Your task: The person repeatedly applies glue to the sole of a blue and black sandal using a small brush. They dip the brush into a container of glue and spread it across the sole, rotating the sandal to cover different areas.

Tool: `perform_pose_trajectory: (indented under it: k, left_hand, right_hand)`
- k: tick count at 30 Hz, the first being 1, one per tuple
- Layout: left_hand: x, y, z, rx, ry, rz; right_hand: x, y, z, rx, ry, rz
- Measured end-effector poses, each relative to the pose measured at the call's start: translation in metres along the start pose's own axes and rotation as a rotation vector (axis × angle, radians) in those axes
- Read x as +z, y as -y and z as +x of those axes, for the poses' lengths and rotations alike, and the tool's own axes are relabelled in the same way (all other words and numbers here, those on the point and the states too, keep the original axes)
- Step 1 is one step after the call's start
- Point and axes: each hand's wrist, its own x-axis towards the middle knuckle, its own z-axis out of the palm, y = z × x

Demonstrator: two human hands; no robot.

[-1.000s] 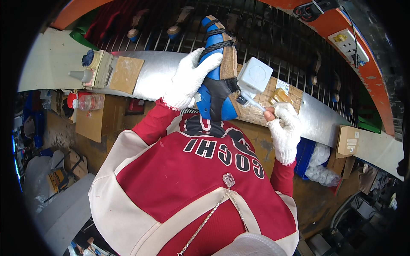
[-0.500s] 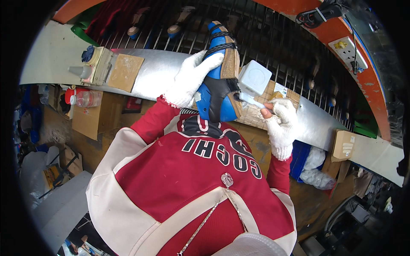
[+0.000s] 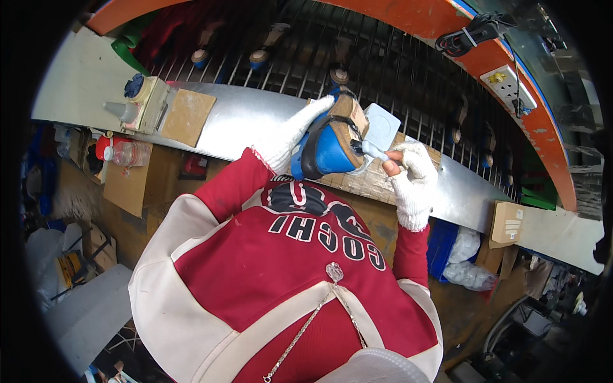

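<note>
A blue shoe last (image 3: 333,152) with black sandal straps and a tan sole is tilted over the bench in front of my chest. My left hand (image 3: 286,139), in a white knit glove, grips it from the left side. In the gloved right hand (image 3: 414,180), bare fingertips pinch the pale handle of a small brush (image 3: 375,151). The brush's dark tip meets the shoe at its near right end, by the heel of the sole. Just behind the brush stands a white square container (image 3: 383,122), partly hidden by the shoe.
Under the container lies brown cardboard (image 3: 418,159) on the metal bench edge (image 3: 466,188). Beyond it, a conveyor of metal rods (image 3: 287,70) carries several blue lasts. To the left are a cardboard piece (image 3: 187,118) and a dispenser box (image 3: 150,102). An orange frame (image 3: 408,22) arches over the conveyor.
The shoe has tipped and turned, its far end lower and its sole more toward the brush. My left hand has shifted with it. The brush stays at the shoe's near right end.
</note>
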Motion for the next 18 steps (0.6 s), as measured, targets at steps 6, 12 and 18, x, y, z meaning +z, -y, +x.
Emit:
perform_pose_trajectory:
  k: [6, 12, 18]
  left_hand:
    - [0.0, 0.023, 0.018, 0.593, 0.2, 0.957]
    - [-0.004, 0.02, -0.018, -0.075, 0.292, 0.374]
    - [-0.01, 0.044, -0.02, -0.575, 0.52, -0.684]
  right_hand:
    - [0.007, -0.004, 0.014, -0.062, 0.08, 0.033]
    - [0.009, -0.006, 0.023, -0.111, 0.168, 0.075]
    - [0.004, -0.003, 0.03, -0.185, 0.242, 0.035]
